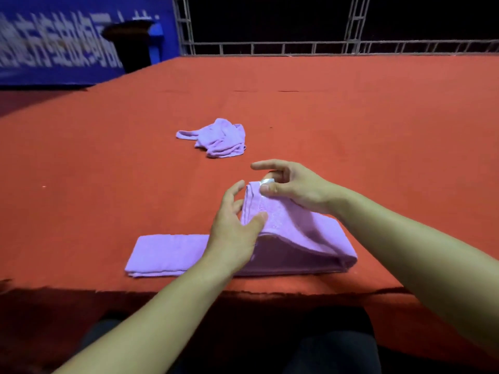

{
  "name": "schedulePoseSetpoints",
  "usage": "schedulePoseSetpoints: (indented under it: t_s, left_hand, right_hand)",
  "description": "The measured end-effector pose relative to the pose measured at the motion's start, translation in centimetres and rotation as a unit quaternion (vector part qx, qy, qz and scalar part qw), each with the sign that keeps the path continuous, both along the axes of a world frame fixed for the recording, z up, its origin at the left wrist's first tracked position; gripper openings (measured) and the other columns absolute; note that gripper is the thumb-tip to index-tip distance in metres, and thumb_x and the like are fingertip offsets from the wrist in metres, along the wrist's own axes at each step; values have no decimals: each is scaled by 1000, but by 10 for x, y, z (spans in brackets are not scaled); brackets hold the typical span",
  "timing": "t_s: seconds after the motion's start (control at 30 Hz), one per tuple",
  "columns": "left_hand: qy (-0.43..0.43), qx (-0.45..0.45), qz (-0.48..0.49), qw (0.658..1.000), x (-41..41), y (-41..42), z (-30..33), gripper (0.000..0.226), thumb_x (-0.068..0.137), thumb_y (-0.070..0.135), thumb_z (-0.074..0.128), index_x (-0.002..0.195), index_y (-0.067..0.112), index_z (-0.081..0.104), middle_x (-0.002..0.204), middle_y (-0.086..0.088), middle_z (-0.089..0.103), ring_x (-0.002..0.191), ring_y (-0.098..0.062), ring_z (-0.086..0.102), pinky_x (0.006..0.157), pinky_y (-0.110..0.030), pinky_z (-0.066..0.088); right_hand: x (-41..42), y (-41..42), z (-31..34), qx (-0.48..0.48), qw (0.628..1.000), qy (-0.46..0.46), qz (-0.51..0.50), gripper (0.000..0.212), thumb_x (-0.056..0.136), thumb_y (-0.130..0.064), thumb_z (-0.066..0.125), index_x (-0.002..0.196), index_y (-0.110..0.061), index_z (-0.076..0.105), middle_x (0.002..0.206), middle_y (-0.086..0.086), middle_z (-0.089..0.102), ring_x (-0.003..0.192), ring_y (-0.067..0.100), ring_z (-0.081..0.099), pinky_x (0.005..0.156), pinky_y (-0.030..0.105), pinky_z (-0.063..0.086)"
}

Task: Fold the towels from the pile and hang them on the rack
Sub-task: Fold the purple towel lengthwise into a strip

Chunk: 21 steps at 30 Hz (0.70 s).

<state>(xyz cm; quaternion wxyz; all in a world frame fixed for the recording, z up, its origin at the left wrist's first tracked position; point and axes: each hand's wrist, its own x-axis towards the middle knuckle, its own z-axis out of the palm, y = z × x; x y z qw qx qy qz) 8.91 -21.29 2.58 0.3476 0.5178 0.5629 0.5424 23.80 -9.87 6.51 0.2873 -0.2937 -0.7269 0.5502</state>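
A lilac towel (172, 252), folded into a long strip, lies near the front edge of the red table (351, 130). Its right end is lifted and bent over toward the left. My right hand (294, 187) pinches that raised end near a small white label, thumb on top. My left hand (235, 228) holds the near edge of the same raised flap, thumb on the cloth and fingers spread behind it. A second lilac towel (218, 139) lies crumpled farther back at the table's middle. No rack for hanging is in view.
A grey metal truss (270, 47) runs along the table's far edge. A black bin (132, 44) stands at the back left before a blue banner (54, 41). My dark-clothed legs show below the front edge.
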Motion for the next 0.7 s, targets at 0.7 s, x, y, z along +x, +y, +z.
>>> schedulePoseSetpoints:
  t_s: [0.7]
  left_hand:
    - [137,-137,163,967,-201,-58,-47,63,86,15,68,141,31,40,128,4,59,108,-10,58,83,-20,43]
  right_hand:
    - [-240,-20,-66,90,980,-149,97,49,87,-10,73,132,-5,53,82,0,61,62,-3,57,67,11,45]
